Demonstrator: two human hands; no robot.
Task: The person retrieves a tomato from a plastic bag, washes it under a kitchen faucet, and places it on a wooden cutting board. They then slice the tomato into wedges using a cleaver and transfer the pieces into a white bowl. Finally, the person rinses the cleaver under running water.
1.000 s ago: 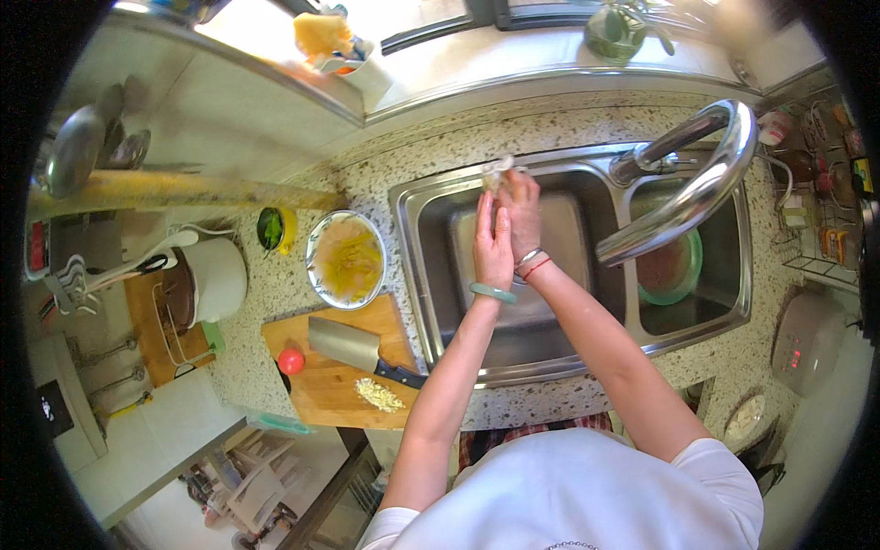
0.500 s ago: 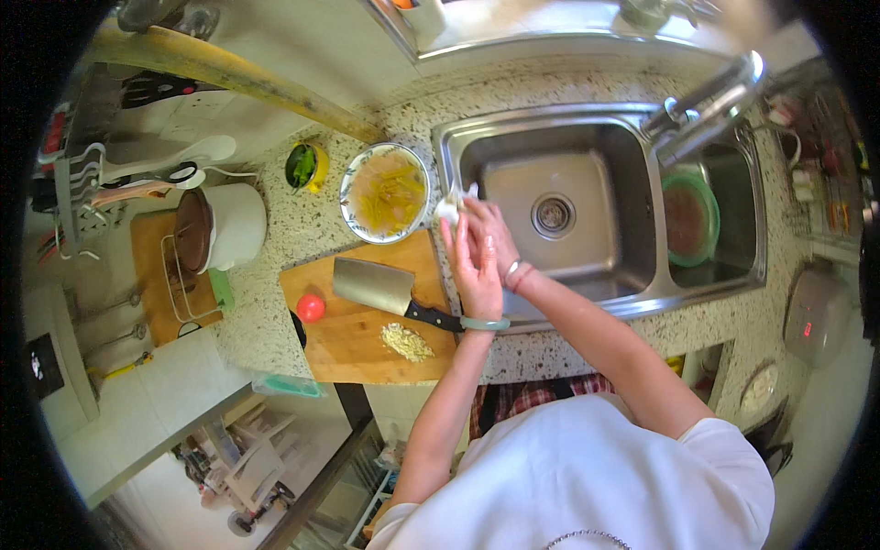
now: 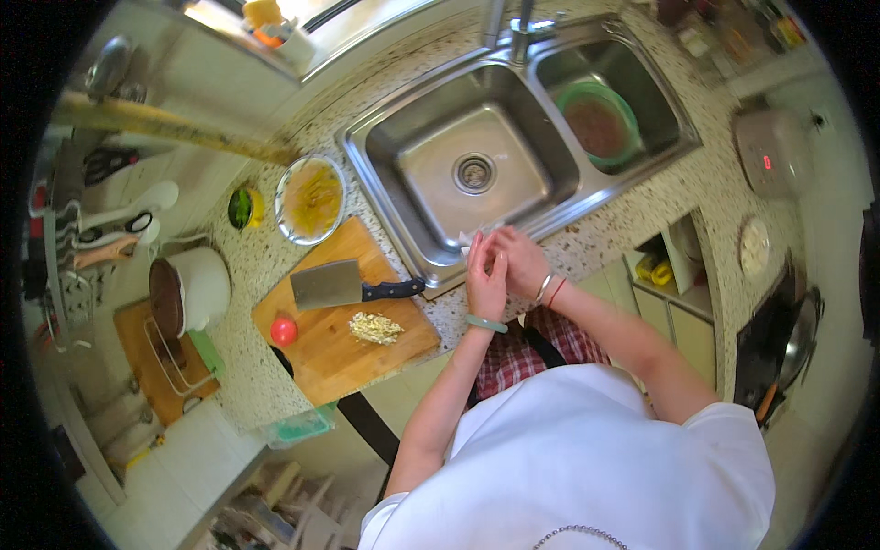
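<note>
My left hand (image 3: 486,282) and my right hand (image 3: 521,260) are together over the near left rim of the sink (image 3: 408,240). Their closed fingers touch, and a small whitish thing (image 3: 466,244) shows at the fingertips, its kind unclear. Left of them, a wooden cutting board (image 3: 335,362) bears a cleaver (image 3: 328,285) with its black handle toward the sink. A heap of chopped pale yellow bits (image 3: 375,327) lies below the cleaver, and a red tomato (image 3: 284,331) sits at the board's left side.
A bowl of yellowish strips in liquid (image 3: 313,200) stands behind the board, beside a yellow cup (image 3: 255,209) with green pieces. A green basin (image 3: 632,119) is in the right sink bowl. A white pot (image 3: 206,280) stands far left; the faucet (image 3: 520,37) rises behind.
The view has turned toward the right. My hands, still together, have drawn back from beside the bowl to the sink's near rim. The cleaver and chopped bits stay on the board.
</note>
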